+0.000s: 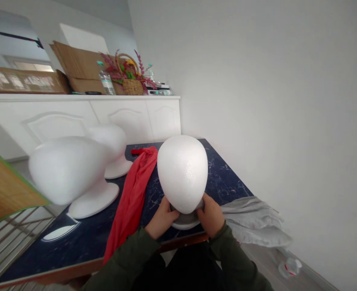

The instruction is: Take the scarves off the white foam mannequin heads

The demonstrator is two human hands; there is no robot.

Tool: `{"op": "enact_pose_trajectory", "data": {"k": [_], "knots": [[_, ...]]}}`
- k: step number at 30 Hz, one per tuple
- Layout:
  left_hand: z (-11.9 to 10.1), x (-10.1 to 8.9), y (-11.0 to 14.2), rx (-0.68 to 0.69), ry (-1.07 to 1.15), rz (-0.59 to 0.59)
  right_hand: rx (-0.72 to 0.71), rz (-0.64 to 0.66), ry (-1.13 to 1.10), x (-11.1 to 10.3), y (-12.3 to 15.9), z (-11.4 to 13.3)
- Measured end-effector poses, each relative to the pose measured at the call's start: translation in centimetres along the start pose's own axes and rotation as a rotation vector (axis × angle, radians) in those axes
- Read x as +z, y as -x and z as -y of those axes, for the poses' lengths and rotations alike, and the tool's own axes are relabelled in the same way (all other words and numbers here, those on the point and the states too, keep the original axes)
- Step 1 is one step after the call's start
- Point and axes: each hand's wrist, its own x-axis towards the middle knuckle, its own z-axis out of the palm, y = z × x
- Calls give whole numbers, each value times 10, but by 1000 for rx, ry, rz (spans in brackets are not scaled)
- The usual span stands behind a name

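A white foam mannequin head [182,171] stands on a dark blue marbled table [223,178], near its front edge. My left hand [161,218] grips the left side of its neck and base. My right hand [211,216] grips the right side, fingers curled around the neck. A red cloth [134,194] lies on the table just left of the head, hanging over the front edge. A grey cloth [251,220] lies at the right, draped off the table corner.
Two more white foam heads [69,169] [113,141] stand on the table's left. A white cabinet [84,117] behind carries cardboard, a flower basket [131,79] and a bottle [106,81]. A white wall runs along the right.
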Motion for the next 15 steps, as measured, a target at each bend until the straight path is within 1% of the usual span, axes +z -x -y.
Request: {"op": "enact_pose_trajectory", "data": {"k": [2, 4, 6, 9, 12, 15], "knots": [[5, -6, 7, 24, 0, -22, 3, -7, -48, 12, 3, 5], [7, -12, 10, 64, -6, -49, 13, 16, -64, 23, 2, 8], [8, -17, 9, 112, -29, -90, 24, 36, -67, 33, -1, 12], [12, -25, 2, 148, -55, -117, 12, 21, -104, 46, -5, 15], [18, -32, -2, 145, -92, -132, -17, 22, -160, 52, -4, 14], [14, -34, 9, 160, -162, -176, 49, 25, -210, 47, 4, 8]]}}
